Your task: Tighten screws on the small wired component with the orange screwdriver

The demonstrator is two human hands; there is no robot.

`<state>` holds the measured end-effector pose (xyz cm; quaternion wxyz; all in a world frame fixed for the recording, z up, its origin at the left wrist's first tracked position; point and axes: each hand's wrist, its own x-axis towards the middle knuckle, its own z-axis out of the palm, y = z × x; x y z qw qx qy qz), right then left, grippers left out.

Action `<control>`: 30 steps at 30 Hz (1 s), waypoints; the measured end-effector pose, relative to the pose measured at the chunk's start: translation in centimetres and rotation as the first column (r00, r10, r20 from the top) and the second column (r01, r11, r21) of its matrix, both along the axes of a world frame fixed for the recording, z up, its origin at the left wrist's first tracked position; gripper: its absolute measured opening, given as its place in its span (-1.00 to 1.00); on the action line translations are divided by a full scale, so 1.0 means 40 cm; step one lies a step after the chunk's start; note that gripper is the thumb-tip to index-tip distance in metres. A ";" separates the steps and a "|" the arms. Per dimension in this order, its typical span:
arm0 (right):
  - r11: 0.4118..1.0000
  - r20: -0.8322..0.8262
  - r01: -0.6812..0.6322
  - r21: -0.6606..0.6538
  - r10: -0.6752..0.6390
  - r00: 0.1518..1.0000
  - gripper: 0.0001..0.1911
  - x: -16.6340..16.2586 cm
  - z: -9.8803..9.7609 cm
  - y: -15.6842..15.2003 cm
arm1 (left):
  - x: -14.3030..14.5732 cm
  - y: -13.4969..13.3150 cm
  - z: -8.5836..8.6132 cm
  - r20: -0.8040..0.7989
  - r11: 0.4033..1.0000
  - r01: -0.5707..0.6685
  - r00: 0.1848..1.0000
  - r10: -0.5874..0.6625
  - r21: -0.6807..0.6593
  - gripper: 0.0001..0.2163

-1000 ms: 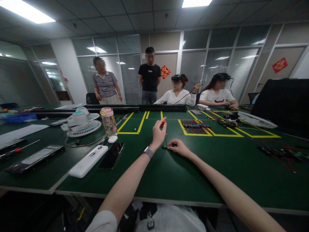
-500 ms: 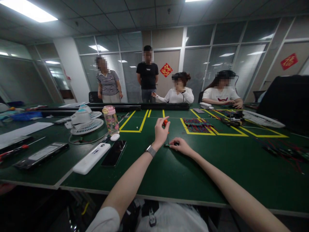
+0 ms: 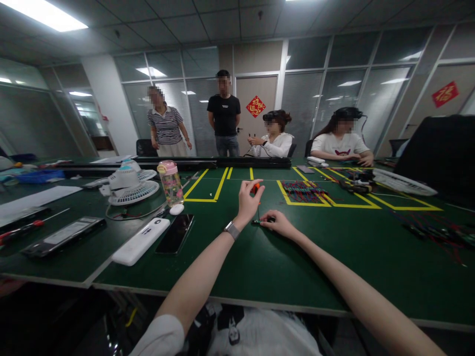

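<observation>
My left hand point(image 3: 248, 200) is raised over the green table point(image 3: 260, 262), fingers pinched round the orange handle of a small screwdriver point(image 3: 255, 188) that stands upright. Its thin shaft runs down to a small dark part point(image 3: 257, 223) on the table. My right hand point(image 3: 276, 222) lies on the table just right of that part, with its fingertips pressed on it. A watch sits on my left wrist.
A white power bank point(image 3: 140, 241), a black phone point(image 3: 175, 233), a pink-lidded bottle point(image 3: 170, 184) and a white fan point(image 3: 128, 185) lie to the left. Yellow-taped squares hold coloured wires point(image 3: 302, 189). Two people sit across the table; two stand behind.
My hands have stayed in place on the screwdriver and the part; the left fingers shifted slightly on the handle. The camera tilted a little, and the seated person opposite drew their arm in.
</observation>
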<state>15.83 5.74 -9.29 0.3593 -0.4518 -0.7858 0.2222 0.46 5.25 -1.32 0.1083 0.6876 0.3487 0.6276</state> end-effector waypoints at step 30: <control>1.000 -0.013 -0.010 -0.010 0.010 1.000 -0.83 0.004 -0.005 0.004 | -0.003 0.013 -0.004 0.005 0.997 0.077 0.997 -0.077 -0.008 -0.70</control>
